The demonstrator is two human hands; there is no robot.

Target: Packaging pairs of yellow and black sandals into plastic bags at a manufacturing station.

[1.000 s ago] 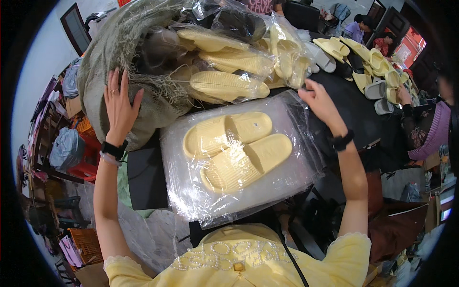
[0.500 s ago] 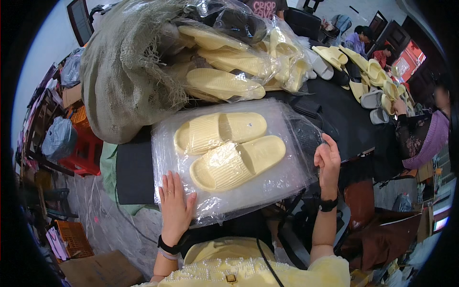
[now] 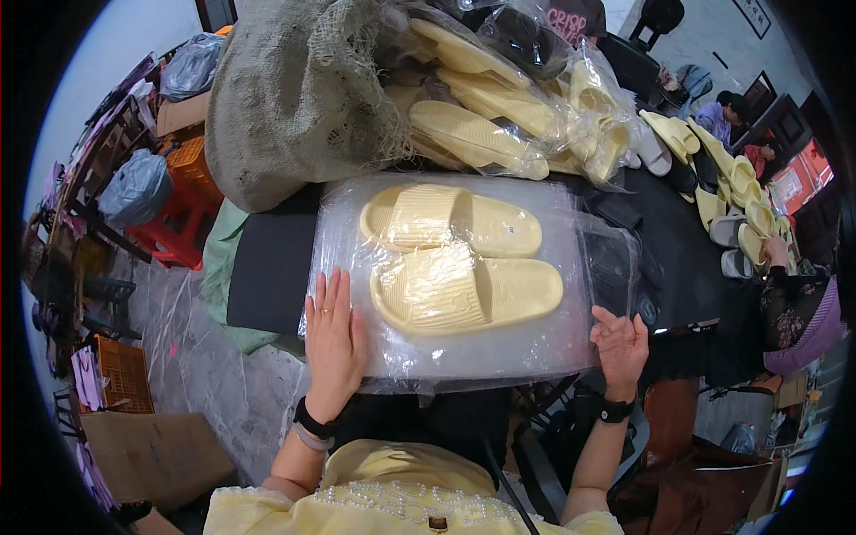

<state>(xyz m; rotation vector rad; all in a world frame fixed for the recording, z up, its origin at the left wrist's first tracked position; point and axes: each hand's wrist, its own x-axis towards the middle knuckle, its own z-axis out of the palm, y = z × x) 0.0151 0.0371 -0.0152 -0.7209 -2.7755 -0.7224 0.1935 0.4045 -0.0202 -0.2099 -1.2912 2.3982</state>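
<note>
A pair of pale yellow slide sandals, the far slide (image 3: pixel 499 225) and the near slide (image 3: pixel 522 292), lies side by side inside a clear plastic bag (image 3: pixel 571 352). Their ribbed straps are toward the left. Beneath them is a stack of similar clear bags. My left hand (image 3: pixel 336 334) rests flat at the stack's left edge, fingers stretched out and together. At the lower right corner of the bag's loose end, my right hand (image 3: pixel 621 349) has its fingers curled against the film, seemingly pinching its edge; the exact contact is hard to see.
Bagged yellow slides (image 3: pixel 481 138) pile up at the back beside a woven sack (image 3: pixel 285 107). Loose slides (image 3: pixel 744 183) line the table's right, where a co-worker's hand (image 3: pixel 776 252) touches them. A red stool (image 3: pixel 174 236) and cardboard box (image 3: pixel 156 459) stand at left.
The slides have straightened and now lie nearly parallel in the bag. My right hand has dropped nearer the table's front edge. The view has shifted, so the surroundings sit further right.
</note>
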